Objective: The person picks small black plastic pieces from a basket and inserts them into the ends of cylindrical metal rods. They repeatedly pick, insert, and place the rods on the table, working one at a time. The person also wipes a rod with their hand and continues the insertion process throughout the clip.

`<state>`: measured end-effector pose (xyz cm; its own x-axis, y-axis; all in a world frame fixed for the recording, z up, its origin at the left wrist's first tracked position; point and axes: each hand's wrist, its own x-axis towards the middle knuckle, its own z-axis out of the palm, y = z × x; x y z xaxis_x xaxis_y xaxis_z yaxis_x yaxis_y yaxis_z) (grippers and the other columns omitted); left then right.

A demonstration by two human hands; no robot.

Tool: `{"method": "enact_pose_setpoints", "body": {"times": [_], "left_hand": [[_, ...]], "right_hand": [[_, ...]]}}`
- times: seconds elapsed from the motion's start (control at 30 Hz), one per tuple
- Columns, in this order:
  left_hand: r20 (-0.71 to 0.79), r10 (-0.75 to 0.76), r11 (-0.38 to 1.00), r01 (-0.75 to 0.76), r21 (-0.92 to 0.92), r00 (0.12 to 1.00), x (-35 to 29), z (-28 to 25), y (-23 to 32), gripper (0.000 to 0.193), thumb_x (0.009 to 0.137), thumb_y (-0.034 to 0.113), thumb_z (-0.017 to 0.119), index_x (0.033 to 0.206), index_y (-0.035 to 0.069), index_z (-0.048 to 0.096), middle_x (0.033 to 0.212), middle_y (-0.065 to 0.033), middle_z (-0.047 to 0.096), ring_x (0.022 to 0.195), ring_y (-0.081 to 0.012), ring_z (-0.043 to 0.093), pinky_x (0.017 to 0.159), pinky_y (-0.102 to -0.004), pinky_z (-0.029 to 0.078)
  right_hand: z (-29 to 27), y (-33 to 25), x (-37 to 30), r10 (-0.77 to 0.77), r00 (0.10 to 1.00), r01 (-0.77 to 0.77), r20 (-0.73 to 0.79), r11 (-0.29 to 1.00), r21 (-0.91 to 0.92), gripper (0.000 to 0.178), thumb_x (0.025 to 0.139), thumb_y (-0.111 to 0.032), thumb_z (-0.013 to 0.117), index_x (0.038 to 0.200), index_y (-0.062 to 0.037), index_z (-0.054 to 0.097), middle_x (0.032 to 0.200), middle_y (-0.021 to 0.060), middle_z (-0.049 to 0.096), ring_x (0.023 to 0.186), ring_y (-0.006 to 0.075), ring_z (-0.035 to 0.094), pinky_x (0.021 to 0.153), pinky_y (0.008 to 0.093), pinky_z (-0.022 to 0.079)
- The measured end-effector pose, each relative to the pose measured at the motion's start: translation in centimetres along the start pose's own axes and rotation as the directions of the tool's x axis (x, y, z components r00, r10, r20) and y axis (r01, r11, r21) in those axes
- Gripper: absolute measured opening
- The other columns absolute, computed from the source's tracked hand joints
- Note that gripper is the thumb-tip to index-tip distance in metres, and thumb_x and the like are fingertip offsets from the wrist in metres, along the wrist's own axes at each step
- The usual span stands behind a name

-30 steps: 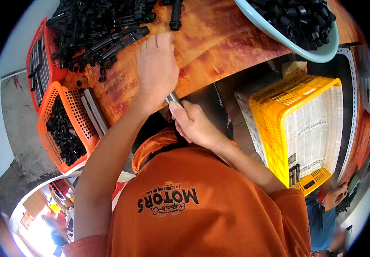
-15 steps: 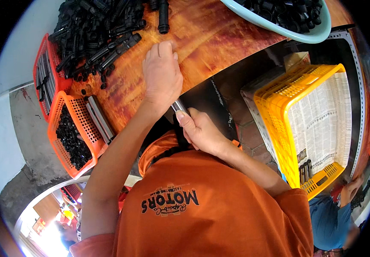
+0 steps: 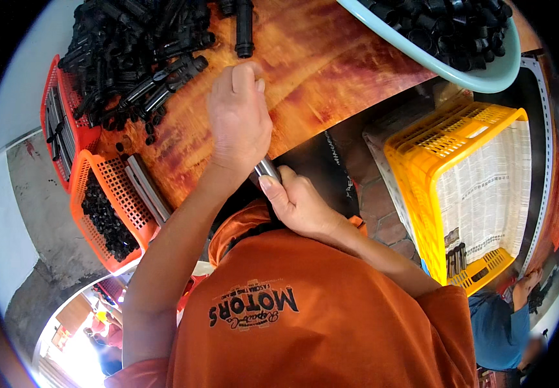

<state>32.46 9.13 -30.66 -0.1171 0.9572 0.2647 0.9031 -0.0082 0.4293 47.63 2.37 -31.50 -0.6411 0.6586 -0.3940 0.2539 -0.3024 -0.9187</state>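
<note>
My right hand [image 3: 300, 202] is wrapped round a shiny metal tube [image 3: 267, 169], thumb along it, just off the table's near edge. The tube's upper end runs out of sight beneath my left hand [image 3: 240, 119]. That hand is closed over the edge of the wooden table [image 3: 318, 71], fingers curled under; what lies in them is hidden. Just beyond its knuckles a black ribbed cylindrical part [image 3: 244, 32] lies on the wood. To the left spreads a heap of black tubular parts [image 3: 130, 58], with small black pieces at its near side.
A pale blue basin [image 3: 499, 77] of black rings stands far right. At right is a yellow crate [image 3: 415, 194] lined with newspaper, several dark tubes inside. An orange basket [image 3: 124, 194] of small black parts and a red basket [image 3: 53, 71] with metal tubes stand left. A person in blue [image 3: 499, 330] is lower right.
My view has shifted slightly, so the table and basin sit a little lower. Both hands keep the same grip, my left a touch further left in the picture.
</note>
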Motion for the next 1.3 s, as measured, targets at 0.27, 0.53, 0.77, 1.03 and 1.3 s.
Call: {"method": "enact_pose_setpoints", "body": {"times": [0.27,0.53,0.77,1.03,1.3], "left_hand": [[-0.021,-0.049,0.979,0.044,-0.200,0.999,-0.8,-0.6,-1.2,0.015,0.089,0.004,0.052,0.104,0.000,0.053,0.094,-0.0178,0.055,0.088,-0.0352,0.054,0.078,-0.0434,0.042],[-0.007,-0.081,0.932,0.073,-0.356,0.997,-2.0,-1.3,-1.8,0.016,0.094,0.004,0.048,0.107,-0.002,0.054,0.094,-0.0150,0.055,0.085,-0.0267,0.054,0.079,-0.0361,0.044],[-0.014,-0.136,0.914,0.120,-0.388,0.991,-1.6,-1.3,-0.8,0.016,0.093,0.003,0.048,0.108,-0.001,0.053,0.093,-0.0140,0.056,0.084,-0.0256,0.055,0.079,-0.0355,0.046],[0.014,-0.109,0.956,0.109,-0.273,0.994,-0.6,-0.4,-0.3,0.018,0.088,-0.001,0.051,0.105,0.000,0.053,0.094,-0.0177,0.057,0.086,-0.0331,0.057,0.076,-0.0410,0.046],[0.001,-0.004,0.999,0.004,-0.052,1.000,-0.3,0.0,-0.6,0.021,0.086,0.004,0.054,0.106,0.003,0.054,0.095,-0.0180,0.054,0.088,-0.0385,0.052,0.078,-0.0470,0.040]], "right_hand": [[-0.2,-2.9,-0.2,0.059,0.998,-0.044,0.024,0.918,-0.393,0.044,0.099,-0.036,0.046,0.089,0.0070,0.047,0.068,0.0278,0.062,0.068,0.0465,0.064,0.062,0.0509,0.052],[0.3,-2.7,-0.7,-0.058,0.997,0.074,0.049,0.862,-0.501,0.042,0.098,-0.034,0.048,0.085,0.0054,0.043,0.060,0.0236,0.059,0.054,0.0440,0.060,0.051,0.0483,0.050],[0.7,-0.9,-0.7,-0.148,0.988,0.124,-0.051,0.939,-0.321,0.040,0.098,-0.033,0.050,0.084,0.0044,0.045,0.063,0.0257,0.058,0.061,0.0452,0.060,0.054,0.0477,0.048],[-0.3,-1.0,-0.5,0.095,0.991,-0.114,0.089,0.967,0.229,0.040,0.100,-0.039,0.047,0.084,-0.0022,0.044,0.059,0.0068,0.050,0.047,0.0161,0.049,0.044,0.0319,0.040],[0.2,-0.1,-0.2,0.062,0.995,-0.078,0.082,0.973,0.216,0.043,0.100,-0.035,0.046,0.091,0.0068,0.048,0.071,0.0270,0.057,0.070,0.0429,0.060,0.063,0.0466,0.047]]}}
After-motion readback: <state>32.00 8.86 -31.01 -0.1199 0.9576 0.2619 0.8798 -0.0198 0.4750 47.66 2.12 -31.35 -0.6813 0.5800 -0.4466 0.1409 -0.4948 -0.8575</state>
